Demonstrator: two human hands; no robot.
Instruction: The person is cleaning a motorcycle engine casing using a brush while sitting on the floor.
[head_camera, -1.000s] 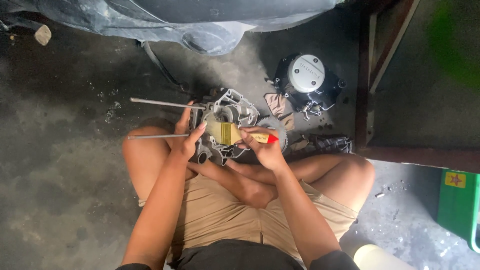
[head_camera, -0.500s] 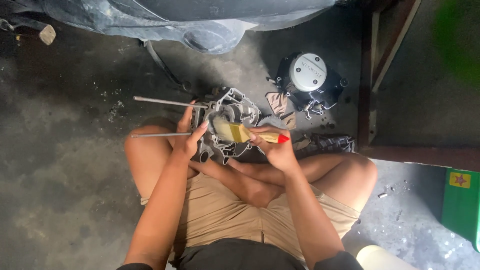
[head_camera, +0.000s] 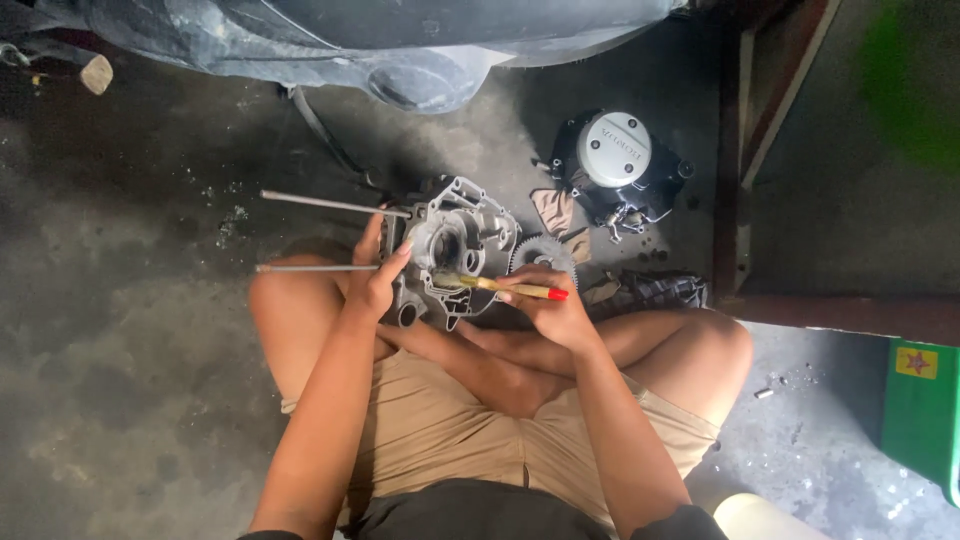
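I sit cross-legged on the floor with a grey metal engine casing (head_camera: 462, 238) propped on my legs. Two long metal studs (head_camera: 330, 205) stick out of it to the left. My left hand (head_camera: 375, 275) grips the casing's left side. My right hand (head_camera: 550, 305) holds a paintbrush (head_camera: 500, 286) with a wooden handle and a red tip; its bristles touch the middle of the casing. A toothed gear (head_camera: 545, 252) lies just behind my right hand.
A black engine cover with a round silver cap (head_camera: 615, 160) lies on the concrete at the back right, with a rag (head_camera: 553, 210) next to it. A motorcycle body (head_camera: 400, 50) spans the top. A wooden frame (head_camera: 745, 200) stands right; a green box (head_camera: 920, 410) far right.
The brush has turned from showing its broad bristles to lying flat and edge-on across the casing. My right hand has shifted slightly right and down.
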